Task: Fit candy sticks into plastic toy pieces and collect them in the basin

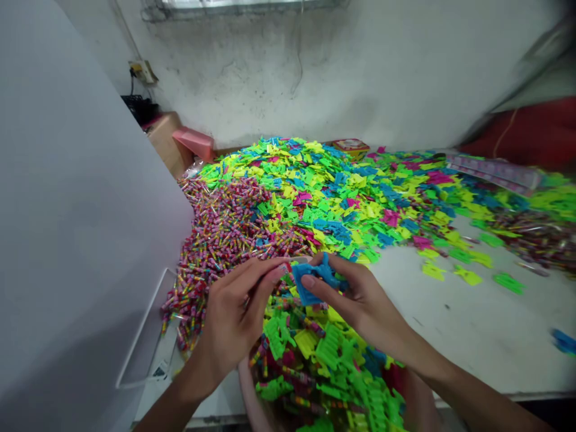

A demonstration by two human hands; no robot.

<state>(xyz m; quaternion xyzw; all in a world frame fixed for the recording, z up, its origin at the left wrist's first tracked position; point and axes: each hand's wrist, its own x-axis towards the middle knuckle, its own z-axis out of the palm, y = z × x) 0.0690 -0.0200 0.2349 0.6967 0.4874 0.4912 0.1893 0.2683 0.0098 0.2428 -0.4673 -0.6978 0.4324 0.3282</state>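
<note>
Okay, so the action's right over a pale pink plastic basin (252, 402), which sits at the near edge of everything and is loaded with lime-green plastic pieces (328, 354) and a few striped wrapped sticks (288, 375). The main thing here is a bright blue moulded plastic piece (312, 279), held up just above the basin's contents. The right hand (360, 306) has its grip clamped on it, thumb on top and fingers underneath. The left hand (229, 318) has its grip pinched together right beside the piece, but the fingertips hide whether they've got hold of anything. Holding it up there probably keeps it clear of the pile, with the basin underneath to catch anything dropped.

Beyond the basin, a big heap of neon yellow, green, blue and magenta plastic pieces (315, 192) spreads across a white counter (490, 330). To the basin's left is a mound of pink-and-purple striped wrapped sticks (220, 240), right up against a tall white board (76, 210). Both piles sit within easy reach of the hands.
</note>
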